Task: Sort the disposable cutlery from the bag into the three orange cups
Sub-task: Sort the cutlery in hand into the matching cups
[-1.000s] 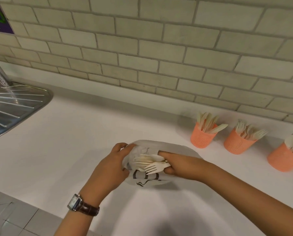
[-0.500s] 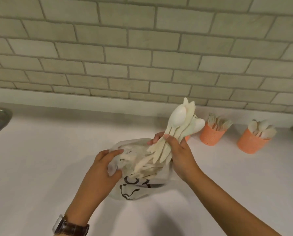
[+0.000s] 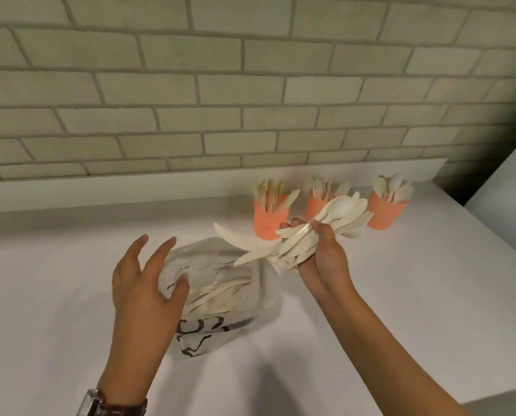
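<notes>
My right hand (image 3: 322, 259) grips a bundle of cream disposable cutlery (image 3: 316, 232), spoons, forks and knives mixed, held tilted just in front of the cups. A translucent plastic bag (image 3: 217, 292) with dark markings lies on the white counter, with more cutlery inside. My left hand (image 3: 148, 286) hovers with spread fingers over the bag's left side, holding nothing. Three orange cups stand along the wall: the left cup (image 3: 270, 220) holds knives, the middle cup (image 3: 315, 205) holds forks and is partly hidden by the bundle, the right cup (image 3: 386, 213) holds spoons.
The white counter (image 3: 55, 280) runs along a beige brick wall (image 3: 250, 100). Its right edge drops off near a white surface at the far right (image 3: 509, 181). A wristwatch (image 3: 112, 405) sits on my left wrist.
My right hand has carried the cutlery bundle right, out of the bag and toward the cups, tilting it flatter. My left hand has let go of the bag and opened. The camera moved closer.
</notes>
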